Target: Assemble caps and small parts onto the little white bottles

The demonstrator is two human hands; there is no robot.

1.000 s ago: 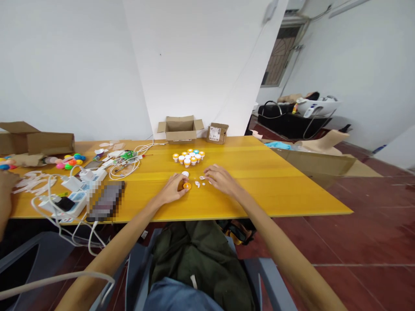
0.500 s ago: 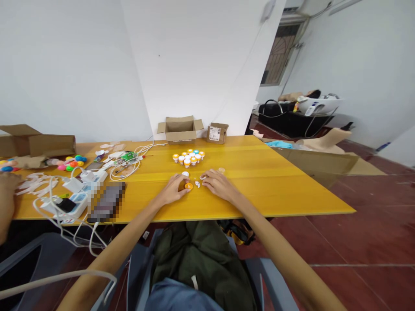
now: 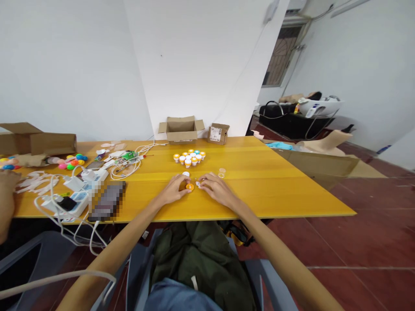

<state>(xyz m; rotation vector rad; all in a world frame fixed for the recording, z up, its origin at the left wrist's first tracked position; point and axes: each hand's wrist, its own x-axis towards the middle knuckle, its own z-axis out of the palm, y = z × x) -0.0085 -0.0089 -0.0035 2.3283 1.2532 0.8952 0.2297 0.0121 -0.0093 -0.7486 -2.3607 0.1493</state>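
Note:
My left hand [image 3: 175,189] is closed, thumb and fingers pinching a small round orange piece [image 3: 189,187] with a white centre, low over the table. Across from it, my right hand [image 3: 215,188] pinches a small white piece with dark markings [image 3: 198,184]. The two pieces are close together but apart. A white round disc [image 3: 186,173] lies just beyond my left fingers. Clear ring-like pieces [image 3: 221,173] rest beyond my right hand. Farther back stand several small white containers with orange, white or blue tops [image 3: 188,163], grouped together.
Two open cardboard boxes, a wider one [image 3: 180,137] and a smaller one [image 3: 218,134], stand against the wall. On the left are a power strip [image 3: 81,196] with cables, a phone [image 3: 108,201] and coloured balls [image 3: 73,162]. Another person's arm [image 3: 5,198] reaches in at far left.
My right hand has shifted slightly left and down, and its fingertips have closed on the white marked piece that lay on the table. My left hand keeps its hold on the orange piece.

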